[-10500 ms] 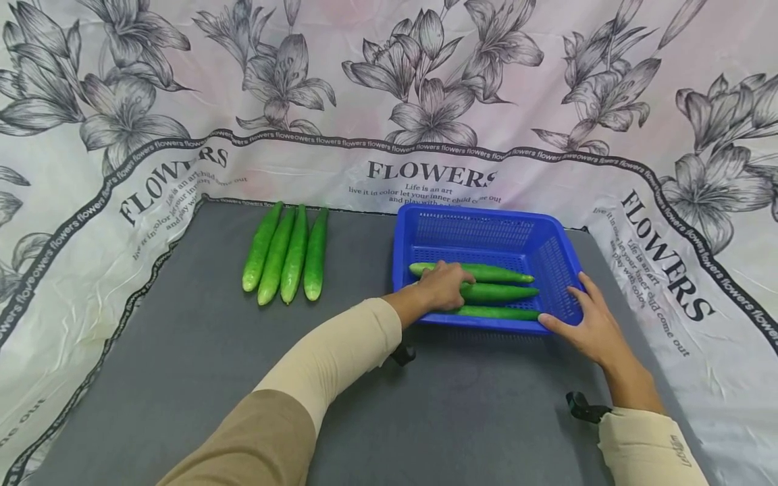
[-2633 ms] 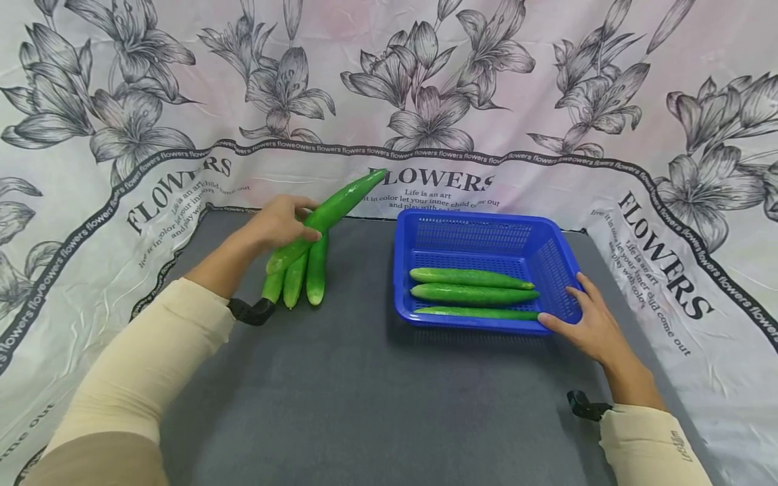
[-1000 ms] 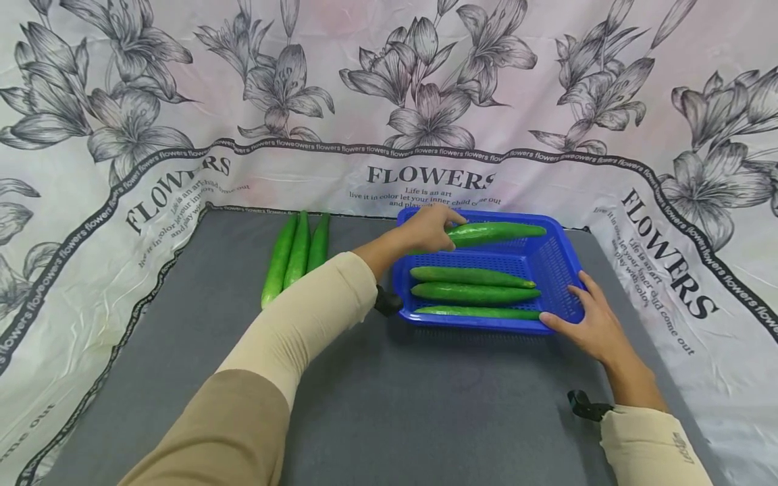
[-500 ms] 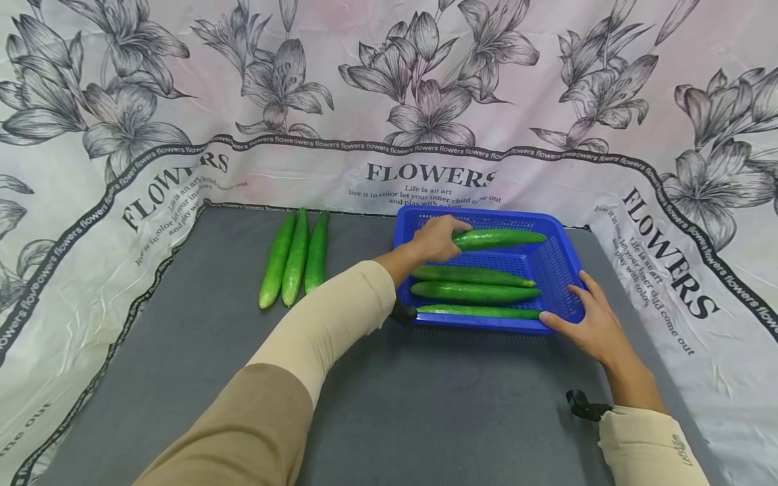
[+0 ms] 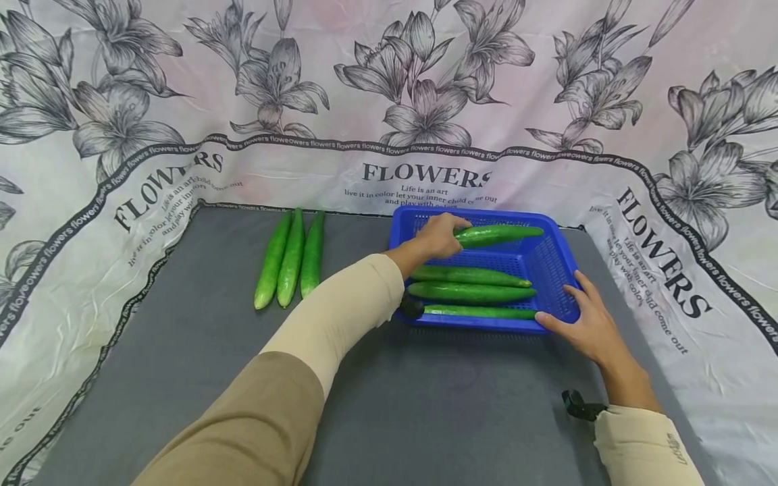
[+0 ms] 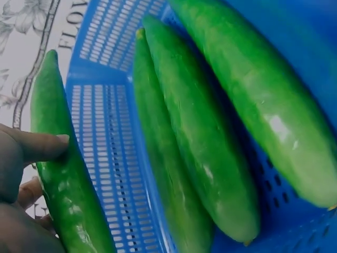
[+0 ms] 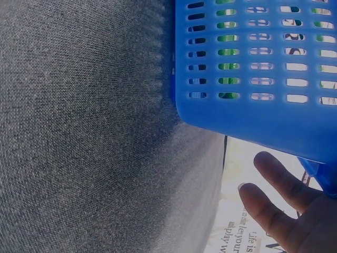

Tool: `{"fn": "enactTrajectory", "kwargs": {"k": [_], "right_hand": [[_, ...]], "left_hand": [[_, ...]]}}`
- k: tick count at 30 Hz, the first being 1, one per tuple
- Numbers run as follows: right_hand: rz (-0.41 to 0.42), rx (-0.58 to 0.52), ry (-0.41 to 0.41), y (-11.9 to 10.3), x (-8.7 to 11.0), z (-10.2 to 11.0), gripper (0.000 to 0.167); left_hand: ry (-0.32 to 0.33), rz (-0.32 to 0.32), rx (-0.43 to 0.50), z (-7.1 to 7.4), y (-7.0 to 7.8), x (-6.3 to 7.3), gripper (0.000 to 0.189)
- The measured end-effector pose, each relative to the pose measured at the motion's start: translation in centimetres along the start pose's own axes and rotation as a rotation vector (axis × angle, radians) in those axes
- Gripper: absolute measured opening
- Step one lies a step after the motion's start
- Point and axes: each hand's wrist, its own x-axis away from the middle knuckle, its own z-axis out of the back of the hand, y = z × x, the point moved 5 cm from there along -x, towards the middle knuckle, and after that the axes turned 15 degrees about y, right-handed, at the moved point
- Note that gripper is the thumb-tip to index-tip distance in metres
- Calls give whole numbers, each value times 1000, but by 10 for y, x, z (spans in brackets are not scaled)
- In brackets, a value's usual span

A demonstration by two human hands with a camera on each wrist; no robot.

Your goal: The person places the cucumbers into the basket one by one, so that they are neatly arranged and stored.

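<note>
My left hand [image 5: 439, 237] grips a green cucumber [image 5: 501, 235] by its left part, at the back of the blue basket [image 5: 556, 246]. In the left wrist view this cucumber [image 6: 79, 205] lies along the perforated wall, with fingers bent round it; whether it touches the basket floor, I cannot tell. Three more cucumbers [image 5: 471, 292] lie side by side in the basket's front half. At the front right corner, my right hand [image 5: 592, 327] holds the rim, thumb on the front edge and fingertips over the right edge. Two of its fingers [image 7: 268, 211] extend free below the basket wall [image 7: 210, 113].
Three cucumbers [image 5: 290, 260] lie together on the grey tabletop [image 5: 200, 358], left of the basket. A white flower-printed cloth [image 5: 292, 169] rises behind and at both sides. A black wrist mount [image 5: 412, 308] overlaps the basket's front left corner.
The left hand left the basket, took the leftmost cucumber from the table group and carried it right, over the basket's back. It has barely moved in the last half second. The right hand stayed put.
</note>
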Motion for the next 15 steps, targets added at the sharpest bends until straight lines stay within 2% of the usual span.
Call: {"fn": "enactTrajectory", "kwargs": {"k": [5, 12, 15], "right_hand": [[4, -1, -1, 0, 0, 0, 89], [-4, 10, 3, 2, 1, 1, 89], [-4, 9, 4, 2, 0, 1, 89]], "left_hand": [[6, -14, -87, -5, -4, -7, 61], [-102, -9, -127, -17, -9, -5, 61], [-117, -17, -161, -20, -11, -5, 57]]}}
